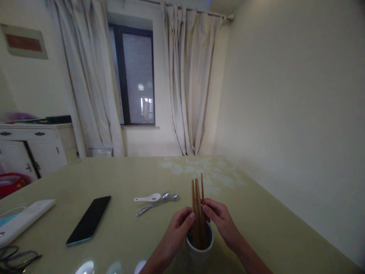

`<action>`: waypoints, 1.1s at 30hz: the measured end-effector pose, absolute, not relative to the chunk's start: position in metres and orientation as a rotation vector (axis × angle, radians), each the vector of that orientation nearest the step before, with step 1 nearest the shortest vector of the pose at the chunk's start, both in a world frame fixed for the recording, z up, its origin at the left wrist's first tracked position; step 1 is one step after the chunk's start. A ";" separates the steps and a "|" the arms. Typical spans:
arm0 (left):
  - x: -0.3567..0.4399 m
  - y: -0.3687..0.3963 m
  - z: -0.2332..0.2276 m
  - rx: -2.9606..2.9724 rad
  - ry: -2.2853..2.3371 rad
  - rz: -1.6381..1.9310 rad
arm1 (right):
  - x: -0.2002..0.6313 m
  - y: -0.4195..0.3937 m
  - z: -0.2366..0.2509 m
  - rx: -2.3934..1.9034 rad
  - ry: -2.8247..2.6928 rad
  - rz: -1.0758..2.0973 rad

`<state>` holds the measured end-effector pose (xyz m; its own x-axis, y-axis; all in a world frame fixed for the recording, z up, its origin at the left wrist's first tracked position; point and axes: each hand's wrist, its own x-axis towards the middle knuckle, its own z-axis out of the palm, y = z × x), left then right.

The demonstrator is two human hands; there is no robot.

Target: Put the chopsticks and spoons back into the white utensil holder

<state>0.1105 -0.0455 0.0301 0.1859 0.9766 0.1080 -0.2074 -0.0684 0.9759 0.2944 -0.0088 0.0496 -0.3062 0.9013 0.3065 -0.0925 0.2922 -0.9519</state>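
Several brown wooden chopsticks [196,213] stand upright as a bundle in a white cup [199,251] near the table's front edge. From the left, my left hand [180,225] closes against the bundle, thumb on the near side and fingers bent behind. My right hand [221,217] pinches one chopstick [202,186] on the right of the bundle, its tip higher than the others. The lower ends of the chopsticks are hidden inside the cup. Beyond my left hand lie a white spoon [148,198] and two silver metal spoons [155,203], close together and partly crossing.
A dark phone [89,220] lies on the greenish table [125,179]. At the left edge are a white flat object [28,220] and black-framed glasses [17,258]. Pale shiny round objects [85,267] show at the bottom edge. A wall [296,133] borders the table's right side.
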 end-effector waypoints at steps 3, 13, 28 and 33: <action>0.113 -0.043 0.016 1.133 0.997 1.191 | 0.295 -0.010 0.048 -0.781 -1.476 1.304; 0.068 -0.007 0.013 1.544 1.473 1.287 | 0.296 0.002 0.032 -0.790 -1.335 1.228; 0.036 -0.001 -0.006 2.357 2.341 0.518 | 0.284 0.029 -0.002 -1.008 -1.435 1.122; 0.043 -0.001 -0.004 2.355 2.323 0.472 | 0.281 0.032 -0.010 -0.994 -1.455 1.106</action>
<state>0.0426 -0.0005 -0.0037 0.0033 0.9422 0.3350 0.9983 -0.0228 0.0543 0.2807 0.0321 -0.0098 -0.1477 0.9613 0.2327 0.0331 0.2400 -0.9702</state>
